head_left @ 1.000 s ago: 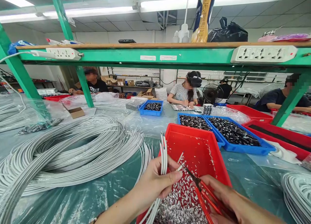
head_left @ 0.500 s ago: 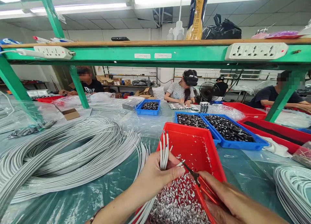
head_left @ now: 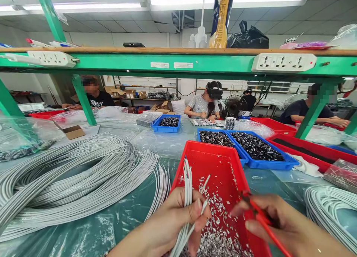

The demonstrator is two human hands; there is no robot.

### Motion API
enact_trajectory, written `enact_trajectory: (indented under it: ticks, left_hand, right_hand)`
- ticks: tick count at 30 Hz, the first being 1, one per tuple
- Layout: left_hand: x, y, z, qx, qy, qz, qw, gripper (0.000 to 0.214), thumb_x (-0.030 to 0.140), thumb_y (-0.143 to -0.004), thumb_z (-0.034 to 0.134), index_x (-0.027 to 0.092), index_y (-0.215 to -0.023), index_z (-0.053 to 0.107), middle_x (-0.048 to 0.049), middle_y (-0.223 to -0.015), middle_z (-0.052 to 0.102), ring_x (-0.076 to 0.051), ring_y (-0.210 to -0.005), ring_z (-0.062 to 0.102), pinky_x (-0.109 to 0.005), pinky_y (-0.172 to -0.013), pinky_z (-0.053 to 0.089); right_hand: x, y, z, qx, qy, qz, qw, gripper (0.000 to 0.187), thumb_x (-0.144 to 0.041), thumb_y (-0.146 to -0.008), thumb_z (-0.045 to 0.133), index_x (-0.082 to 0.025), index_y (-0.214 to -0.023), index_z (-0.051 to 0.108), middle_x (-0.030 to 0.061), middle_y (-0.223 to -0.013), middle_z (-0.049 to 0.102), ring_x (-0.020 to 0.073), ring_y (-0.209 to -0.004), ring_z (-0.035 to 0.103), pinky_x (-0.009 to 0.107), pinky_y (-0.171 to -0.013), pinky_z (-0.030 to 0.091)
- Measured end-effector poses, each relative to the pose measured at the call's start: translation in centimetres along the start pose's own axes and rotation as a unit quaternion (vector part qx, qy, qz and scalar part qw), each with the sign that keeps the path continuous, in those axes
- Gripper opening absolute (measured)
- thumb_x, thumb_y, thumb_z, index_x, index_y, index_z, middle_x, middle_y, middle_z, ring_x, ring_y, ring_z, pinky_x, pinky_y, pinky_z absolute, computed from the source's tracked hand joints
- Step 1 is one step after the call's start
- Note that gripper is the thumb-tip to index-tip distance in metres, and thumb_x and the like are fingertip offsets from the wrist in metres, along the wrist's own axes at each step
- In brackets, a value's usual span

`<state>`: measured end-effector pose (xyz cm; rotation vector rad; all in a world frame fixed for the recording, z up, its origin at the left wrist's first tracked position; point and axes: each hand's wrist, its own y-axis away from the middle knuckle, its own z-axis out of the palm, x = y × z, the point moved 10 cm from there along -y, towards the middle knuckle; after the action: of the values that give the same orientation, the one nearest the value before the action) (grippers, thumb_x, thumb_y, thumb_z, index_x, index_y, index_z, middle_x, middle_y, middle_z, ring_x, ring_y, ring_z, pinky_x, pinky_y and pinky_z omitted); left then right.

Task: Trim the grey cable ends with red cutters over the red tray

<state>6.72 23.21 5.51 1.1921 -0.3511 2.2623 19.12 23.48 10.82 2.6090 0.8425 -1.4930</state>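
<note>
My left hand (head_left: 178, 218) is closed round a bunch of white cable ends (head_left: 187, 182) that stick up over the near left corner of a red tray (head_left: 220, 156). One cable end (head_left: 205, 182) juts out to the right of the bunch. My right hand (head_left: 275, 221) grips red-handled scissors (head_left: 260, 218) over the tray's right side, a short way from the cables. The tray floor holds a heap of small silvery offcuts (head_left: 216, 234).
A big coil of white cable (head_left: 69, 175) fills the table on the left, another coil (head_left: 331, 212) lies at the right edge. Blue trays of dark parts (head_left: 256, 147) stand behind the red tray. Other people sit across the table under a green shelf frame (head_left: 178, 61).
My right hand has pulled the scissors away to the right, off the cable end they were touching. My left hand has sunk a little with the bunch.
</note>
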Motion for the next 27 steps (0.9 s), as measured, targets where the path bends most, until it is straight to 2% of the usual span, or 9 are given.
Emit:
enact_trajectory:
  ticks: [2,3,5,8,10,13,18,23,27]
  left_hand:
    - [0.1,0.1,0.0,0.034,-0.074,0.022,0.996,0.037,0.049,-0.065,0.072,0.014,-0.067,0.059,0.0049,-0.046,0.055,-0.005,-0.029,0.051,-0.011,-0.029,0.037]
    - [0.1,0.2,0.0,0.051,-0.114,0.027,0.992,0.041,0.052,-0.065,0.071,0.013,-0.064,0.058,0.0044,-0.043,0.054,-0.005,-0.031,0.051,-0.011,-0.031,0.037]
    - [0.2,0.2,0.2,0.077,-0.175,0.032,0.981,0.047,0.058,-0.061,0.069,0.013,-0.059,0.055,0.0046,-0.037,0.051,-0.006,-0.031,0.05,-0.012,-0.032,0.036]
    - [1.0,0.4,0.2,0.106,-0.208,0.059,0.971,0.048,0.059,-0.057,0.071,0.014,-0.061,0.054,0.006,-0.04,0.051,-0.006,-0.033,0.049,-0.014,-0.035,0.036]
    - [1.7,0.5,0.2,0.116,-0.211,0.083,0.967,0.044,0.053,-0.057,0.073,0.015,-0.062,0.053,0.0068,-0.044,0.051,-0.006,-0.035,0.048,-0.016,-0.038,0.038]
    - [2.2,0.6,0.0,0.124,-0.227,0.096,0.961,0.035,0.043,-0.061,0.074,0.016,-0.061,0.052,0.0066,-0.048,0.05,-0.007,-0.04,0.046,-0.019,-0.041,0.04]
    - [3.0,1.0,-0.3,0.162,-0.263,0.127,0.943,0.026,0.03,-0.067,0.071,0.016,-0.059,0.051,0.0055,-0.049,0.05,-0.007,-0.044,0.04,-0.02,-0.044,0.035]
    - [2.9,0.7,0.5,0.125,-0.188,0.128,0.966,0.038,0.043,-0.06,0.077,0.016,-0.061,0.051,0.0007,-0.054,0.06,-0.01,-0.047,0.051,-0.022,-0.048,0.041]
    - [1.8,0.2,0.9,0.083,-0.15,0.08,0.982,0.042,0.05,-0.063,0.073,0.011,-0.06,0.057,0.002,-0.05,0.056,-0.008,-0.039,0.052,-0.019,-0.043,0.041]
  right_hand:
    - [-0.2,-1.0,1.8,0.008,-0.172,0.021,0.985,0.024,-0.042,-0.076,0.066,-0.023,-0.091,0.067,-0.0051,-0.05,0.057,0.0074,-0.037,0.045,0.017,-0.035,0.036]
    - [-0.3,-1.3,3.8,-0.037,-0.241,0.038,0.969,0.027,-0.042,-0.072,0.069,-0.02,-0.087,0.065,-0.0068,-0.047,0.055,0.0041,-0.032,0.035,0.016,-0.031,0.026]
    - [0.2,-1.9,6.1,-0.031,-0.381,0.08,0.921,0.022,-0.035,-0.071,0.074,-0.018,-0.073,0.06,-0.0079,-0.046,0.055,0.0012,-0.031,0.029,0.015,-0.032,0.018]
    - [0.8,-2.4,8.8,-0.032,-0.551,0.115,0.826,0.026,-0.037,-0.075,0.071,-0.019,-0.067,0.055,-0.0145,-0.03,0.039,0.001,-0.026,0.022,0.015,-0.035,0.021]
    - [0.9,-2.4,10.0,-0.059,-0.59,0.132,0.795,0.03,-0.044,-0.076,0.066,-0.019,-0.063,0.055,-0.0166,-0.026,0.029,0.0013,-0.023,0.017,0.017,-0.037,0.027]
    - [0.8,-2.4,10.2,-0.077,-0.595,0.139,0.788,0.035,-0.044,-0.075,0.067,-0.018,-0.057,0.053,-0.0161,-0.027,0.028,0.0008,-0.024,0.017,0.017,-0.04,0.031]
    - [0.9,-2.6,8.1,-0.006,-0.532,0.116,0.839,0.019,-0.029,-0.076,0.072,-0.018,-0.068,0.059,-0.0113,-0.041,0.054,-0.0003,-0.029,0.024,0.015,-0.036,0.018]
    - [0.8,-2.4,9.9,-0.065,-0.563,0.141,0.812,0.042,-0.046,-0.079,0.06,-0.019,-0.049,0.048,-0.0142,-0.026,0.033,0.002,-0.025,0.019,0.02,-0.046,0.036]
    - [0.8,-2.8,8.3,-0.02,-0.505,0.103,0.856,0.031,-0.04,-0.076,0.066,-0.02,-0.056,0.054,-0.011,-0.032,0.041,0.0067,-0.032,0.031,0.022,-0.046,0.038]
